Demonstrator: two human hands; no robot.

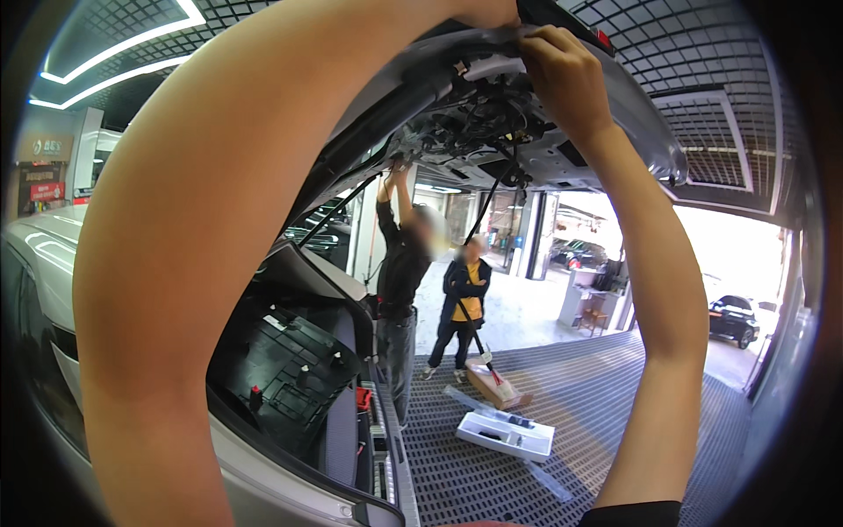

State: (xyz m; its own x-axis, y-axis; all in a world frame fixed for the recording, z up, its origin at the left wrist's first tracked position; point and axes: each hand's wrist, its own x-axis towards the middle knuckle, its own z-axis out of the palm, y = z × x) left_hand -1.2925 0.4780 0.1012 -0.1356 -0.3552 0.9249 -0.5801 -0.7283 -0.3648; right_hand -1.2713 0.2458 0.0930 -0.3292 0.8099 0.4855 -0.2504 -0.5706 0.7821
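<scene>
Both arms are raised to the tailgate [637,114] of a silver car [272,487], which stands open overhead with its underside facing down and dark wiring [496,114] exposed along the middle. The right hand [566,77] touches the tailgate's near edge with its fingers bent inward; whether they actually grip it, I cannot tell. The left hand [492,12] is at the same edge, just beside the right, but the top of the view cuts most of it off, so its hold cannot be told either.

Below, a black panel [285,373] lies in the car's cargo area. Across the tailgate, a co-worker in dark clothes [402,263] reaches up to its far side with both arms. A person in a yellow top [472,294] stands behind with arms folded. On the grated floor [606,413], a white tray [500,446] lies near a cardboard box [490,386].
</scene>
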